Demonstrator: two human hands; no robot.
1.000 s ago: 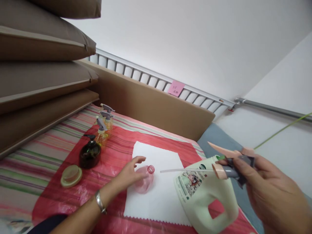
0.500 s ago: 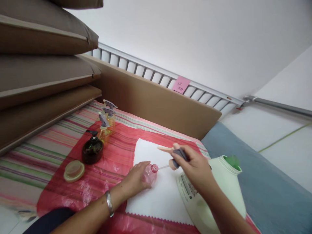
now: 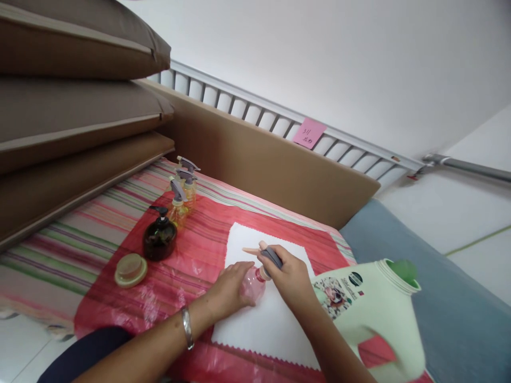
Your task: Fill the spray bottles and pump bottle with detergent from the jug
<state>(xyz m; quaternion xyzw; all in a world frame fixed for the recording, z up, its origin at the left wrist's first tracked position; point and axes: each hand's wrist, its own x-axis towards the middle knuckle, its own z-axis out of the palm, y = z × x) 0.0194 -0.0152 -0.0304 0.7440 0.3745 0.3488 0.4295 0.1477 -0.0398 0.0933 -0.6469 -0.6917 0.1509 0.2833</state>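
The pink bottle (image 3: 254, 290) is over the white cloth (image 3: 269, 331), tilted, its neck towards the right hand (image 3: 290, 275). The left hand (image 3: 229, 291) is wrapped round its body, thumb and fingers on opposite sides. The right hand grips the grey spray head (image 3: 273, 258), collar at the bottle's mouth; whether it is threaded on, I cannot tell. Just right of the cloth is a pale green jug (image 3: 379, 308), neck uncapped. To the left, on red plastic sheeting (image 3: 202, 252), are a round lid (image 3: 131, 270) and a dark pump bottle (image 3: 159, 242), with yellowish spray bottles (image 3: 178, 213) behind it
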